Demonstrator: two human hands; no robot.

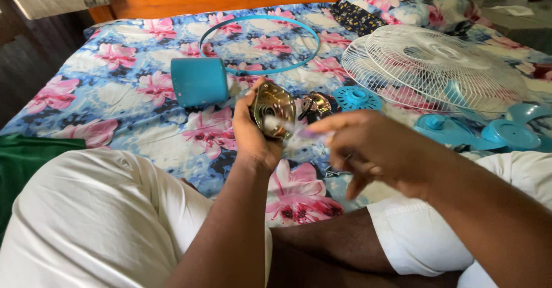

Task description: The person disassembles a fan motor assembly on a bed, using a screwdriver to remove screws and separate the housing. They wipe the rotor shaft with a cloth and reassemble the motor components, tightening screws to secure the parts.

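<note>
Brass-coloured round metal fan motor (pixel 272 108) is gripped in the left hand (pixel 251 133), raised above the floral bed sheet (pixel 115 87). The right hand (pixel 374 150), blurred, is held just beside it; whether its curled fingers pinch anything cannot be told. Motor inspection appears underway; a steady hold is required next.

The bed sheet (pixel 132 87) is blue with big pink flowers. On it, the fan grille (pixel 431 69) is white, the round cover (pixel 198 81) is teal, and the motor (pixel 273 108) is shiny gold.
</note>
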